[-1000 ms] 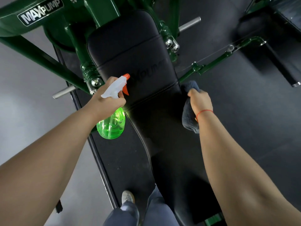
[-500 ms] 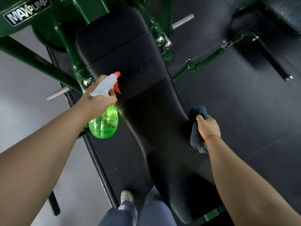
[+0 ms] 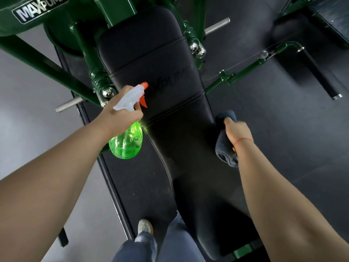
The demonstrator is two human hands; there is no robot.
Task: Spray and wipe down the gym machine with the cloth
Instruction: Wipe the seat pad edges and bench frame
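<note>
Along the right-hand edge of the long black pad (image 3: pixel 160 63) of the green-framed gym machine (image 3: pixel 47 67), the right hand (image 3: pixel 237 131) grips a dark grey cloth (image 3: pixel 224 148). Its fingers are curled round the bunched fabric, and the thumb lies on top. The cloth's upper end touches the pad's side, just below the stitched seam that crosses the pad. Its lower end hangs loose beside the wrist, which wears a thin red bracelet (image 3: pixel 242 139).

On the other side of the pad, the left hand (image 3: pixel 120 118) holds a spray bottle (image 3: pixel 126 142) by the neck. The fingers (image 3: pixel 136 115) are clamped below the white head, and one reaches the orange trigger (how far it is pulled in, I cannot tell). The orange nozzle points at the pad, close to the faint lettering stamped in the upholstery. The clear green body of the bottle hangs tilted under the hand, just off the pad's left edge.

A nameplate (image 3: pixel 37 9) reading MAXPUMP sits on the frame at upper left. A steel peg (image 3: pixel 69 104) sticks out of the frame near the left hand. Below, one pale shoe (image 3: pixel 144 225) stands on the dark floor (image 3: pixel 283 148) mat beside the pad.
</note>
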